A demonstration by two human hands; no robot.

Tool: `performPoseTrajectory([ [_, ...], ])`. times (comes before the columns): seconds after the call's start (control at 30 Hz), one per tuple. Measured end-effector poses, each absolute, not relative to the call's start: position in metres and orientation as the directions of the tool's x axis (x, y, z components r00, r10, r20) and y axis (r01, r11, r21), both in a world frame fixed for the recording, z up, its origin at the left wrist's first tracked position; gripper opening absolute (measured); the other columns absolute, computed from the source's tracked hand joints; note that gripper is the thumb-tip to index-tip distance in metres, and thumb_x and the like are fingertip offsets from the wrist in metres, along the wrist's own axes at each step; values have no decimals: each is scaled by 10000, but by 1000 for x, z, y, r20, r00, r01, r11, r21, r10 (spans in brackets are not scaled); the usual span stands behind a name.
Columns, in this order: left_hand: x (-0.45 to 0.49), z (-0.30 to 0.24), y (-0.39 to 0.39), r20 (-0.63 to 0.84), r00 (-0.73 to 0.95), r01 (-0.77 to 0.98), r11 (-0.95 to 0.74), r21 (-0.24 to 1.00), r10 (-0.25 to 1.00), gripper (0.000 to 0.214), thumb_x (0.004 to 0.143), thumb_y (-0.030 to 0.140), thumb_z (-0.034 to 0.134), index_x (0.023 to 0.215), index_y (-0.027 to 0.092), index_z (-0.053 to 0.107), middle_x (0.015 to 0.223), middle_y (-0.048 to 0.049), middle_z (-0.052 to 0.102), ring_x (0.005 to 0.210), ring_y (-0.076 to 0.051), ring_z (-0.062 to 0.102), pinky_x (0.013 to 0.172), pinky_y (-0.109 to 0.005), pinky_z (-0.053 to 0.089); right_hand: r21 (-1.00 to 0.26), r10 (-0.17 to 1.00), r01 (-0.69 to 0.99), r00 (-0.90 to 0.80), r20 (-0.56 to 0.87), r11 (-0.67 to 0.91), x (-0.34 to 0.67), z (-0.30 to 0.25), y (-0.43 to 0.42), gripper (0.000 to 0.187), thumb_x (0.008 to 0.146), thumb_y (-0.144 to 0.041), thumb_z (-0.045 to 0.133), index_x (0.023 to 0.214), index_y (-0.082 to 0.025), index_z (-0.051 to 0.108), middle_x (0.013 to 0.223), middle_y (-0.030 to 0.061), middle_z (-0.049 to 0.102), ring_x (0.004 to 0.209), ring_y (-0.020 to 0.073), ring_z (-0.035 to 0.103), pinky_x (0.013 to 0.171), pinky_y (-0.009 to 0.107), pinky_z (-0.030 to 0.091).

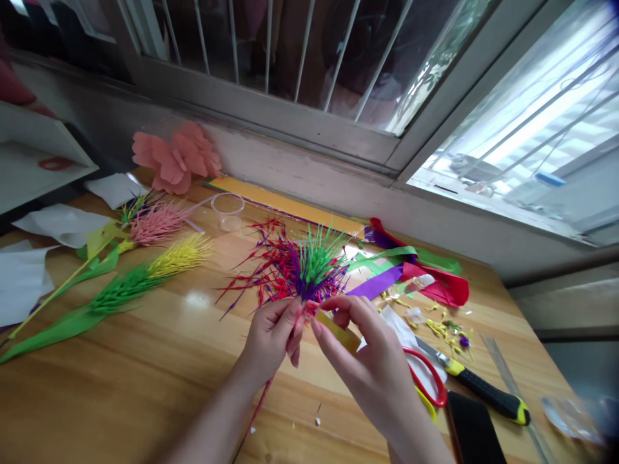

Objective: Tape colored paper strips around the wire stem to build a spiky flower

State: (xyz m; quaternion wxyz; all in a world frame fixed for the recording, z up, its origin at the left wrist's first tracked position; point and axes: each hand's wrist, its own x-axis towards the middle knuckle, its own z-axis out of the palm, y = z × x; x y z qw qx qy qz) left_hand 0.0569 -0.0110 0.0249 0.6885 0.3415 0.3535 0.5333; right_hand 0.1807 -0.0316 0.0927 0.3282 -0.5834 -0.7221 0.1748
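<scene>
Pinching green-purple flower — L grip, R grip holding yellow strip — ptly hidden, phone cut off

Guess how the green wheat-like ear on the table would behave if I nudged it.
The green ear would probably feel light: its bristles look thin. They would likely bend, being free at their tips. Rolling far seems unlikely, given the broad green leaf at its base.

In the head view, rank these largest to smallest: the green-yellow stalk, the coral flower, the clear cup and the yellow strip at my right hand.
1. Green-yellow stalk
2. Coral flower
Clear cup and yellow strip: too close to rank, since the strip is partly covered and nearer the camera.
</scene>
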Motion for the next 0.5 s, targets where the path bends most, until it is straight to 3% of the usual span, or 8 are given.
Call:
performPoseTrajectory([
  [0.27,61,24,-14,-152,219,-643,259,721,964,336,685,478,642,730,193,469,394,114,420,209,-35,293,199,-144,274,-810,952,501,-141,273,306,187,85,-35,127,817,-274,571,937,-244,544,813,24,552,769,166,508,676,295,442],
  [0.5,61,21,-14,-137,183,-659,225,718,974,256,725,374,644,733,190,466,395,102,477,218,-57,397,221,-127,267,-744,925,550,-234,298,379,191,88,-31,120,823,-246,562,942,-238,576,784,22,568,761,169,492,677,303,433],
])
